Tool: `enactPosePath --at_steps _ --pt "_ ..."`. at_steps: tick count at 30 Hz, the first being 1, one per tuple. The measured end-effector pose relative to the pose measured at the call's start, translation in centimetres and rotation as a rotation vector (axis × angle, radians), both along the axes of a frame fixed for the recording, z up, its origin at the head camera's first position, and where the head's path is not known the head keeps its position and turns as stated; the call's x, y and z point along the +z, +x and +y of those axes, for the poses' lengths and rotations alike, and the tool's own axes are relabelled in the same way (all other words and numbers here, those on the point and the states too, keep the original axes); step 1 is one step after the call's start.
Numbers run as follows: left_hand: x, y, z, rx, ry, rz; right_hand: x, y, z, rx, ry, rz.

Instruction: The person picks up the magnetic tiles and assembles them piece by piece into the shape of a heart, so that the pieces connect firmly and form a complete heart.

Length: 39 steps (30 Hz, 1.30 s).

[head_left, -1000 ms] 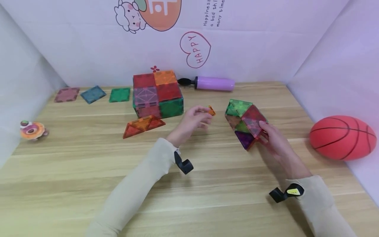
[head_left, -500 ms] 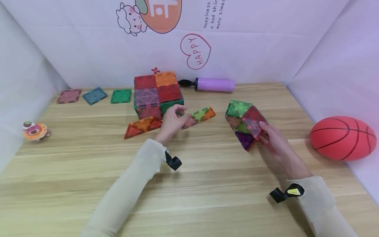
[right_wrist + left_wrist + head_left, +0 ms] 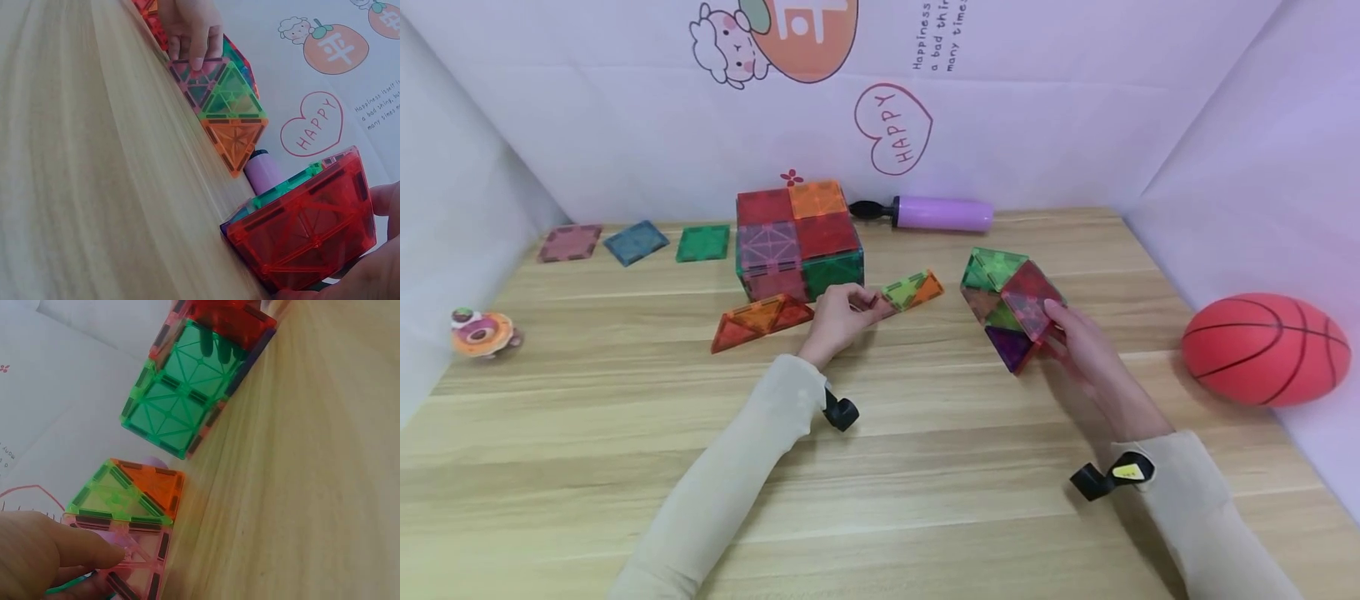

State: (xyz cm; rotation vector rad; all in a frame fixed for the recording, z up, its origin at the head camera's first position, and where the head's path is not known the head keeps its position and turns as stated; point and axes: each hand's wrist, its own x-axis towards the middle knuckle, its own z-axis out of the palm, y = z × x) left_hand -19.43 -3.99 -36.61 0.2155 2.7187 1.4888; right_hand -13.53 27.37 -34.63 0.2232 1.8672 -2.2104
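Observation:
My left hand (image 3: 838,321) pinches the pink end of a strip of see-through magnetic tiles (image 3: 119,490), thumb on its face. The strip runs pink, lime and orange, standing on edge with the orange tip pointing right. My right hand (image 3: 1086,342) grips the right end of a hollow magnetic tile block (image 3: 1011,304), thumb on top. Green, red, pink and purple tiles make up this block, and a red panel (image 3: 306,231) closes its near end in the right wrist view. A gap separates strip and block.
Left of centre stands a large magnetic tile box (image 3: 801,242), with an orange-red tile row (image 3: 760,321) before it. Loose pink (image 3: 571,242), blue (image 3: 636,242) and green tiles (image 3: 703,242) lie behind left. A purple pump (image 3: 943,213), small toy (image 3: 482,332) and red ball (image 3: 1266,348) lie around.
My left hand moved left from the strip's orange end to its pink end, uncovering the lime tile, and now pinches there. My right hand and the block shifted slightly left.

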Motion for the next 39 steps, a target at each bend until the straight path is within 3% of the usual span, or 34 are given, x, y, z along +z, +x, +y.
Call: enactPosePath --at_steps 7,15,24,31,36,39 --pt "-0.1 1.6 -2.0 0.024 -0.08 0.068 0.1 -0.6 0.2 0.01 0.03 0.025" --pt "0.3 4.4 -6.4 0.009 -0.129 0.058 2.1 -0.9 -0.6 -0.139 0.43 0.11" --pt "0.3 6.8 -10.6 0.001 -0.171 0.059 4.2 -0.8 -3.5 -0.185 0.521 0.201" --pt "0.3 7.7 -12.5 0.015 -0.168 0.046 4.8 -1.1 -6.5 -0.139 0.617 0.3" --pt "0.3 8.0 -12.6 0.01 -0.177 0.041 4.9 -1.6 -9.2 -0.092 0.645 0.362" --pt "0.4 8.2 -12.6 0.011 -0.185 0.042 4.7 -2.1 -10.6 -0.039 0.635 0.355"
